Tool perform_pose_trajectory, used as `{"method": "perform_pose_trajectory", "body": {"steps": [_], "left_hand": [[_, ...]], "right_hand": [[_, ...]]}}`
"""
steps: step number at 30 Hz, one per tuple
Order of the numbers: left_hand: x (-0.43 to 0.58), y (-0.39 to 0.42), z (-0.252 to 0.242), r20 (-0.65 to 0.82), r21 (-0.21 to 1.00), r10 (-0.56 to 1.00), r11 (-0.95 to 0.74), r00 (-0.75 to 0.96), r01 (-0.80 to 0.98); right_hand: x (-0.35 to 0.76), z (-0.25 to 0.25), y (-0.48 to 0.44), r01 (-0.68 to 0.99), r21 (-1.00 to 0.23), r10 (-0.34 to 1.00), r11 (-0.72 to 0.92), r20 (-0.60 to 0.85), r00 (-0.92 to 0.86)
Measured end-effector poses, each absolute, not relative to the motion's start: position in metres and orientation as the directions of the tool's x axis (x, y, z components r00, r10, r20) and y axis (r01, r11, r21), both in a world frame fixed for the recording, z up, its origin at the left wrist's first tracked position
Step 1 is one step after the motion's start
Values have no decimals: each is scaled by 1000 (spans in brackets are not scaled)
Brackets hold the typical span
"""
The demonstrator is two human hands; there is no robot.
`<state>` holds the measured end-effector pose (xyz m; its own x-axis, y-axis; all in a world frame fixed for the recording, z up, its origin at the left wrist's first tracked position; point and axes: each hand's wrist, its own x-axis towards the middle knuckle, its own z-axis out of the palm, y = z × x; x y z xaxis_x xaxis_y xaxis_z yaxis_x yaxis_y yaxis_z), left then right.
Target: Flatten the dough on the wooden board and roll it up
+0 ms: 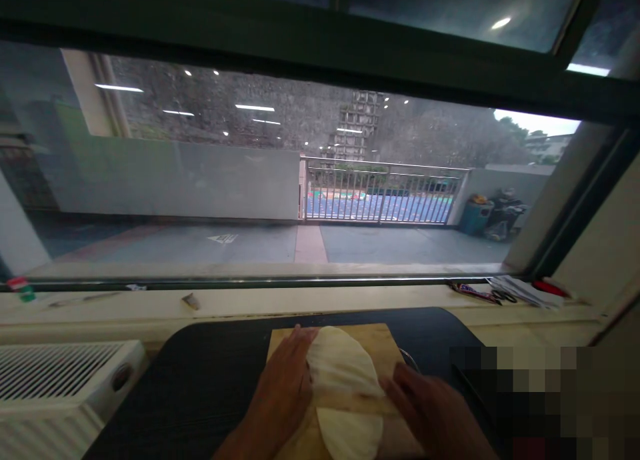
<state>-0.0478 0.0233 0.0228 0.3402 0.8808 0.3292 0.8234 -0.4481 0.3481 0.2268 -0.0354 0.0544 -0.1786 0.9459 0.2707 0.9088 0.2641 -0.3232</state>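
A flat, pale sheet of dough point(343, 360) lies on a wooden board point(383, 340) at the bottom centre. Across it runs a wooden rolling pin point(350, 401), blurred and partly see-through. My left hand point(287, 377) lies at the dough's left edge, its fingers stretched forward; the palm seems to rest over the pin's left end, which is hidden. On the other side, my right hand point(423, 397) has its fingers bent around the pin's right end, somewhat smeared. The dough's near part shows below the pin.
The board sits on a black table point(215, 373). Behind are a window sill point(300, 301) and a wide window. Scissors point(504, 295) and papers point(530, 292) lie on the sill at right, a small red-capped container point(21, 289) at left. A white slatted appliance point(70, 373) stands left.
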Motion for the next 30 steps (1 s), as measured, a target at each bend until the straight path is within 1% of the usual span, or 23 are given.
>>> {"method": "perform_pose_trajectory", "body": {"steps": [2,4,7,9,13,14,16,19,21,24,26,28,30], "left_hand": [[-38,32,29,343,348,886,-428,311,834],[-32,41,30,342,351,902,-383,263,855],[-30,52,24,323,349,922,-324,211,879],[-31,53,18,322,331,925,-309,202,891],[-35,47,10,375,249,886,-381,274,891],[-36,46,9,379,246,877,-402,294,882],[-39,45,8,356,271,882,-415,310,869],[-41,47,7,293,305,909,-383,297,872],[-42,46,5,285,298,913,-375,293,878],[-42,38,1,347,259,875,-436,338,862],[-43,29,-2,397,227,840,-481,370,847],[-46,21,-5,427,200,817,-504,389,840],[-50,14,-7,453,190,800,-518,394,834]], "right_hand": [[233,70,1,916,-282,926,285,329,-187],[233,74,30,903,-272,912,332,336,-235],[228,57,49,880,-267,892,394,343,-295],[227,39,46,877,-254,875,408,382,-297],[226,17,22,908,-156,818,388,512,-262],[226,17,17,912,-138,814,386,516,-267],[225,24,12,917,-144,838,371,478,-264],[224,41,18,931,-157,873,328,426,-236],[225,46,24,929,-116,860,352,431,-273],[232,36,25,890,13,754,457,525,-394],[237,20,18,874,82,694,478,574,-433],[239,3,6,890,91,706,447,574,-414],[238,-7,-6,917,68,752,392,550,-363]]}}
